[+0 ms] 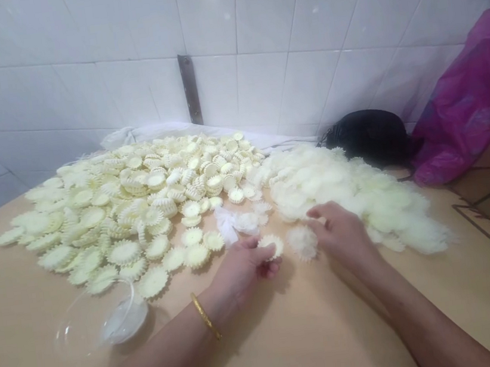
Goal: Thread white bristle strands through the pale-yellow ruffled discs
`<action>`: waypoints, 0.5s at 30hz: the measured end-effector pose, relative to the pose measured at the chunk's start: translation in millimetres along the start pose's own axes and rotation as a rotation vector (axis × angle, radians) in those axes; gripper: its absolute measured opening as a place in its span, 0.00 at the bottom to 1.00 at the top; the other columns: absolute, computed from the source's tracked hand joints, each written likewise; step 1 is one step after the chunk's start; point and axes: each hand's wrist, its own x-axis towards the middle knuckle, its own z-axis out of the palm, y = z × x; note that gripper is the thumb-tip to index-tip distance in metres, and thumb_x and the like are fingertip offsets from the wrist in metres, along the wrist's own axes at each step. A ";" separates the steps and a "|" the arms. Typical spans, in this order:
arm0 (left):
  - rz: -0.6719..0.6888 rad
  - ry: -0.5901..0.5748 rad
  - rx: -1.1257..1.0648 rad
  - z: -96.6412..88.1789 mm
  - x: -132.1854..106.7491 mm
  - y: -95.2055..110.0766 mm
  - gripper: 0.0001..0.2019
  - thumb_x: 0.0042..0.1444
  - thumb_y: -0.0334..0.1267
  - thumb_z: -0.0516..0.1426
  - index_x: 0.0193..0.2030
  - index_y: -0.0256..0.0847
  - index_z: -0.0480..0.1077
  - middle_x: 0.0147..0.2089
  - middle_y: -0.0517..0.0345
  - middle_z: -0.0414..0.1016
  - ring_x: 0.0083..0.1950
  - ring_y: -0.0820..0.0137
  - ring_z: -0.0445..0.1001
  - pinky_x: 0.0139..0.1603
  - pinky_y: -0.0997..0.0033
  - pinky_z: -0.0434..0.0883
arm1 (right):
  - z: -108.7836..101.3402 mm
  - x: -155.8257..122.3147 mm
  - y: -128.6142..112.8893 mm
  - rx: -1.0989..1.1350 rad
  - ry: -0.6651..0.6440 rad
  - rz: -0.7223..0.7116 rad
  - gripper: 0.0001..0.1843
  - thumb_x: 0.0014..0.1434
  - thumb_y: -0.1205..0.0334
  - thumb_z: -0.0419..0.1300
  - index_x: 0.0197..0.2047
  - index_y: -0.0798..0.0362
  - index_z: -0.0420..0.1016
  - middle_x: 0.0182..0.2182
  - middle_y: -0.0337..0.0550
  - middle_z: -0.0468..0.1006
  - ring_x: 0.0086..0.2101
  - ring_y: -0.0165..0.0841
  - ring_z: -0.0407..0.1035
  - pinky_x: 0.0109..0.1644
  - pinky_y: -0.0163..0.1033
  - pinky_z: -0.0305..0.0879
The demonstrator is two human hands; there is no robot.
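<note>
My left hand (246,264), with a gold bangle on its wrist, is closed on a pale yellow disc (272,245) with a toothed rim, pinched between thumb and fingers. Just right of it, a sheer whitish ruffled disc (303,242) is beside the thumb of my right hand (339,228). That hand's thumb and index finger are bent with a small gap between them; whether it touches the sheer disc is unclear. Beyond the left hand spreads a large heap of toothed pale yellow discs (155,183). A pile of sheer, pale petal-like pieces (330,178) lies past the right hand.
A crumpled white scrap (227,225) lies between the piles. At the near left stands a clear plastic container (125,319). A black rounded object (369,134) and a magenta plastic bag (465,106) are at the right. A tiled wall (124,85) rises behind the wooden table (284,341).
</note>
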 end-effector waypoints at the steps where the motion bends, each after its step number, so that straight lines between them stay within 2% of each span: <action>1: 0.010 0.003 -0.005 -0.1 0.4 0.8 0.07 0.46 0.30 0.59 0.27 0.34 0.62 0.21 0.59 0.67 0.20 0.80 0.63 0.22 0.81 0.59 | 0.6 -1.6 -2.6 0.010 0.055 -0.027 0.07 0.53 0.61 0.53 0.29 0.52 0.72 0.31 0.42 0.73 0.27 0.32 0.64 0.33 0.38 0.58; 3: 0.032 0.019 -0.020 0.1 0.6 2.2 0.07 0.44 0.28 0.60 0.26 0.34 0.63 0.20 0.60 0.66 0.20 0.79 0.63 0.22 0.80 0.58 | 1.6 -6.0 -10.4 0.088 0.082 -0.077 0.09 0.55 0.60 0.52 0.28 0.52 0.70 0.27 0.41 0.72 0.26 0.31 0.63 0.31 0.36 0.58; 7: 0.086 0.043 -0.031 0.2 -0.3 3.0 0.07 0.42 0.30 0.60 0.25 0.35 0.64 0.19 0.62 0.64 0.19 0.80 0.61 0.22 0.78 0.57 | 7.0 -18.4 -27.9 0.274 -0.053 -0.113 0.12 0.57 0.58 0.51 0.26 0.52 0.68 0.21 0.37 0.69 0.24 0.30 0.63 0.29 0.35 0.58; 11: 0.143 0.070 0.040 -3.4 0.1 0.2 0.11 0.43 0.38 0.61 0.25 0.37 0.63 0.19 0.63 0.62 0.18 0.80 0.59 0.21 0.77 0.55 | 15.5 -24.6 -34.5 0.427 -0.131 -0.046 0.13 0.56 0.54 0.52 0.26 0.52 0.69 0.21 0.37 0.68 0.23 0.30 0.63 0.27 0.34 0.59; 15: 0.211 0.042 0.122 -7.2 0.9 -2.8 0.14 0.45 0.44 0.61 0.24 0.37 0.62 0.19 0.65 0.58 0.18 0.81 0.55 0.20 0.77 0.51 | 18.0 -23.8 -37.1 0.586 -0.218 0.079 0.15 0.56 0.51 0.53 0.28 0.52 0.71 0.22 0.38 0.69 0.23 0.29 0.63 0.26 0.33 0.60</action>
